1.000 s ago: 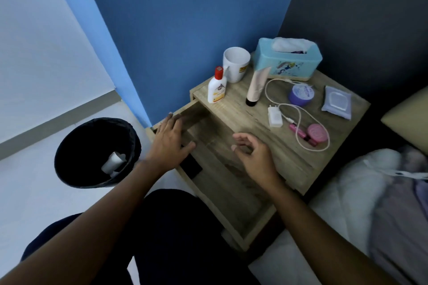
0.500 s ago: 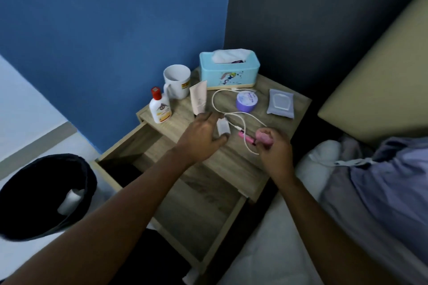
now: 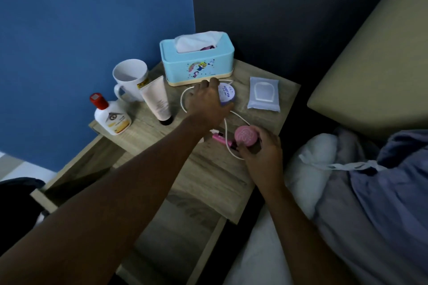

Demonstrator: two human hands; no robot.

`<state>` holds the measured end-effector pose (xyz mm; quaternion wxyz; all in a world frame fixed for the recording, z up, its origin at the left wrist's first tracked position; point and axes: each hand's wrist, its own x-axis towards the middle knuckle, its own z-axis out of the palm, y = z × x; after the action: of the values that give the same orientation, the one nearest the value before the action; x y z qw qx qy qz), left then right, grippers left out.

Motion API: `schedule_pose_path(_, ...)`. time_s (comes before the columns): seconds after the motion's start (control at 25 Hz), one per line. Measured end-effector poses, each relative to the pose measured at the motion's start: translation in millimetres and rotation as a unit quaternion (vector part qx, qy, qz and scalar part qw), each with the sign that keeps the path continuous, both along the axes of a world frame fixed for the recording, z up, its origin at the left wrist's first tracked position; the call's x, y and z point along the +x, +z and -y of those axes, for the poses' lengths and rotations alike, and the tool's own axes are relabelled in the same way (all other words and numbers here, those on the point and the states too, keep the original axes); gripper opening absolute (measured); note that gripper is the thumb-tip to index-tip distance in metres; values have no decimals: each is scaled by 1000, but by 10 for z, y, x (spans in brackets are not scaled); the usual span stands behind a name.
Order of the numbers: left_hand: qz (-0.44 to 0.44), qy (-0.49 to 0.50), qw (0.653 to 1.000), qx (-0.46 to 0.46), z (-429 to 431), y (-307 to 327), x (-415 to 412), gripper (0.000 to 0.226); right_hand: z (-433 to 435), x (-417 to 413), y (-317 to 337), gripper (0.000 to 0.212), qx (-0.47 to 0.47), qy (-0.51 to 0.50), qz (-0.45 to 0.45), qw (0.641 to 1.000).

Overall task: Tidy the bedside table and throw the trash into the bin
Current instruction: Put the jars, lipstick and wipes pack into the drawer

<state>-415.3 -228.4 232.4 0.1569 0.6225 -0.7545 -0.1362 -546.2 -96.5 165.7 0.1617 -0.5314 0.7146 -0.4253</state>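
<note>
**Two-hand pickup off the bedside top, drawer waiting below**

Blue-and-dark corner walls back the wooden table (image 3: 259, 90), with its open drawer (image 3: 176, 233) pulled out toward the person.

Left hand (image 3: 206, 102) is stretched forward, fingers curled around the purple-lidded round jar (image 3: 227, 95); it looks like a closing grasp, and I can't tell whether the jar is off the wood yet. Right hand (image 3: 259, 146) is narrow, pinching the pink round compact (image 3: 245, 136) from its near side, thumb underneath.

Doing this step well, my read:
- Jar: grip the side wall, not the lid, and lift straight up. White charger cable (image 3: 228, 132) loops right beside and under the left palm, so clear it first or it drags.
- Compact: pink lip tube (image 3: 222, 140) touches its left edge and lies across the cable. Lift without snagging either.
- Drawer sits below both wrists, so it's the likely drop point. Lower the items, don't toss them.

Orientation:
- Jar stands upright, lid facing up, label text running front to back; no real long axis.
- Compact is tipped with its patterned face up and toward the camera.
- Lip tube's long axis runs left to right, slightly down toward the right hand.
- Beige cream tube (image 3: 155, 99), left of the left hand, lies with its dark cap toward the person.

Bin edge (image 3: 18, 184) is barely visible, far left of the left forearm.
</note>
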Motion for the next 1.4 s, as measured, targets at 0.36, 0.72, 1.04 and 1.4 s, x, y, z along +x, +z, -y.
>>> schedule_pose_path(0.36, -115, 54, 991, 29, 220, -148, -196, 85, 37, -17, -12, 57, 4, 6, 18, 1000)
schedule_pose_path(0.72, -227, -10, 972, -59, -49, -82, -137, 91, 53, -38, 20, 56, 33, 21, 27, 999)
schedule_pose_path(1.04, -268, -59, 955, -115, -421, 237, 135, 87, 18, 23, 157, 49, 12, 47, 26, 998)
schedule_pose_path(1.4, -156, -40, 984, -79, -1073, 428, 1453, 84, -72, 329, 524, 35, -33, 27, 140, 989)
